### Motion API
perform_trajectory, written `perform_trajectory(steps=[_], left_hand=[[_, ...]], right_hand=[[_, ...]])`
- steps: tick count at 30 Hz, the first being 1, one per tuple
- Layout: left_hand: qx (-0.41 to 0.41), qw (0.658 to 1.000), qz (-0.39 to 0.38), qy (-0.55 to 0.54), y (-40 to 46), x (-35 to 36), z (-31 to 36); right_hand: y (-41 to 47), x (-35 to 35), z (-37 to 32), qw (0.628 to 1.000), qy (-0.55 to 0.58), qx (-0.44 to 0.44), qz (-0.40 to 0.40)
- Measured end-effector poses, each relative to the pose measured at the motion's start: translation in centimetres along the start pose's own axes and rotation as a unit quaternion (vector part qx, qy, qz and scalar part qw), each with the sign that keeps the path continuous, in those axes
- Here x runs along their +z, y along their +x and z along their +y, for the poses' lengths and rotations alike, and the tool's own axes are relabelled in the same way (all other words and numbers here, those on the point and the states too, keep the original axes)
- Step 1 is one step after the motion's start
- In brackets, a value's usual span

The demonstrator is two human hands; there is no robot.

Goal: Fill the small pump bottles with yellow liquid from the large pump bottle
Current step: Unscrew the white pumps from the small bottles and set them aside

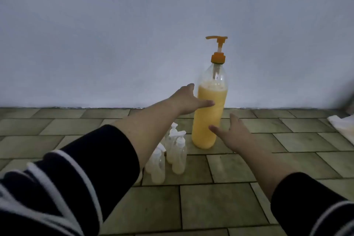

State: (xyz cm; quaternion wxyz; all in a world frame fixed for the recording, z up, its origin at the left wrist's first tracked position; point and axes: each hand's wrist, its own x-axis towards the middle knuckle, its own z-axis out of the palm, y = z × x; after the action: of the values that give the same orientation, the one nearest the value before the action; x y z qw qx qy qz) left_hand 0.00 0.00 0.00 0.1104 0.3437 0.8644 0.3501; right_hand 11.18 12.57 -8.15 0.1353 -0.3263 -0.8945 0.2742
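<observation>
Head view — tiled floor (220,207), pale wall (115,44) — left hand (188,99), right hand (232,132) spread beside large pump bottle (209,113).

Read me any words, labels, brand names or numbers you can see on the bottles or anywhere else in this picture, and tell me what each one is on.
There is no text to read in this picture.
Large pump bottle: clear plastic with yellow liquid and an orange pump, no label.
Small pump bottles: clear with white pumps, no label or print visible.
Wall and tiled floor: no signs or writing.
White object at the right edge: no print visible.
</observation>
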Motion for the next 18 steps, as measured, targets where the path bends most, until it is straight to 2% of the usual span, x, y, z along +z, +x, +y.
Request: perform_trajectory(steps=[4, 7, 12, 15, 18], left_hand=[[-0.025, 0.994, -0.031, -0.102, 1.4, 0.6, 0.3], [-0.052, 0.982, -0.056, -0.173, 2.4, 1.0, 0.3], [-0.02, 0.981, -0.036, -0.19, 3.3, 1.5, 0.7], [0.002, 0.983, -0.008, -0.186, 3.8, 1.8, 0.5], [-0.007, 0.984, -0.022, -0.175, 4.0, 1.5, 0.3]], right_hand=[[1.3, 1.7, -1.0, 0.989, 0.142, 0.012, -0.048], [2.5, 2.9, -1.2, 0.975, 0.216, 0.034, -0.043], [3.9, 3.4, -1.0, 0.965, 0.252, 0.063, -0.033], [4.4, 3.7, -0.8, 0.963, 0.263, 0.049, -0.045], [4.3, 3.5, -0.7, 0.967, 0.249, 0.039, -0.046]])
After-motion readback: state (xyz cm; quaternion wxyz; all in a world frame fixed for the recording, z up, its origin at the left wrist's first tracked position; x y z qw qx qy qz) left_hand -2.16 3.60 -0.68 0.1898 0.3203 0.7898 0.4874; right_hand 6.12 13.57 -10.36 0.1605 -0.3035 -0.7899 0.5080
